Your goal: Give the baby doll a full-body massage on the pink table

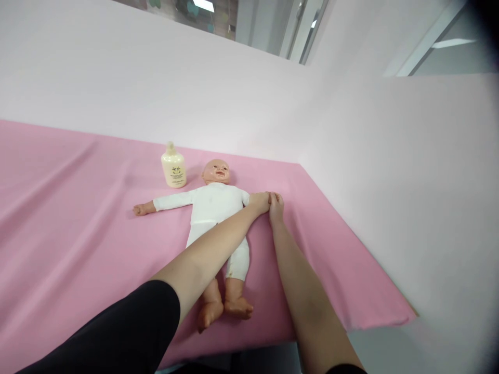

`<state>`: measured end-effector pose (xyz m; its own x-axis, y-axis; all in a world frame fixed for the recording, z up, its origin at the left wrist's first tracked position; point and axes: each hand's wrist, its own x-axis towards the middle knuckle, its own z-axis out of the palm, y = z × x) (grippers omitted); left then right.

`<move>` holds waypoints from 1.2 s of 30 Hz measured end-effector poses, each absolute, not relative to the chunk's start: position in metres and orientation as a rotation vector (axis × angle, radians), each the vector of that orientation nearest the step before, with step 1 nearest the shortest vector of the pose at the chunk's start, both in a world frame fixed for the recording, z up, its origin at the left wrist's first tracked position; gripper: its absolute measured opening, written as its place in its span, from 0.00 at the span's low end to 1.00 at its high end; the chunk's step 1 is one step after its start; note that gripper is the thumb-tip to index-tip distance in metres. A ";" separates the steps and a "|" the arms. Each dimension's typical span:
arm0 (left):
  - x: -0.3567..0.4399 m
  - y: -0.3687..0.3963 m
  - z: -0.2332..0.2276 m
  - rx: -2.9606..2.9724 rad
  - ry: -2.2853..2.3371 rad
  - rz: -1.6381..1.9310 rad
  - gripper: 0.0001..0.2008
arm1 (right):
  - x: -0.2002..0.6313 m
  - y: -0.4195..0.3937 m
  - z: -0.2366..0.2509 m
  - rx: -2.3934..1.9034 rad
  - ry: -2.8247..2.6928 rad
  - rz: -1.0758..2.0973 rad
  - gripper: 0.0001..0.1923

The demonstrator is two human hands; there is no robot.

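Head view: baby doll [213, 208] lies on its back on the desk [70, 223], which is covered with a pink cloth. Doll's head points away from the person, toward the pale back wall [156, 88]; its feet point toward the near desk edge. It wears a white long-sleeved suit; bare feet and bare hands show.

Left hand [260, 201] reaches across the doll's lower trunk and legs, forearm lying diagonally over the white suit. It ends at the doll's arm on the right side of the view, and appears closed around that arm near the shoulder; the doll's arm on this side is mostly hidden beneath the two hands.

Right hand [276, 203] comes in straight from the near edge, along the right of the doll, forearm just beside the doll's leg. Its fingers meet the left hand at the same spot on the doll's arm. The two hands are touching each other, together at that arm. Exact grip of the right hand cannot be told at this size.

Doll's other arm is stretched out flat to the left, well apart from both hands.

Cream bottle [173, 166] stands upright just beside the doll's head, on its left in the view, untouched
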<state>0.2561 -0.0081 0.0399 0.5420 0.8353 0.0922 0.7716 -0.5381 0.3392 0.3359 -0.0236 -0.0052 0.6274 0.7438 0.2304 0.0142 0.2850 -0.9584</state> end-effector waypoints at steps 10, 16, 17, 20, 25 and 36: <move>0.256 -0.007 0.038 2.520 1.354 0.372 0.16 | 0.335 -0.025 -0.004 -1.201 -0.783 0.547 0.14; 0.256 -0.009 0.040 2.520 1.358 0.371 0.18 | 0.336 -0.024 -0.005 -1.208 -0.797 0.544 0.17; 0.256 -0.009 0.041 2.522 1.357 0.371 0.17 | 0.336 -0.024 -0.005 -1.211 -0.796 0.544 0.16; 0.255 -0.010 0.042 2.523 1.359 0.367 0.16 | 0.336 -0.025 -0.004 -1.218 -0.794 0.539 0.14; 0.255 -0.011 0.042 2.518 1.362 0.367 0.17 | 0.336 -0.025 -0.004 -1.217 -0.798 0.551 0.16; 0.255 -0.009 0.041 2.531 1.347 0.379 0.16 | 0.335 -0.025 -0.002 -1.222 -0.780 0.559 0.13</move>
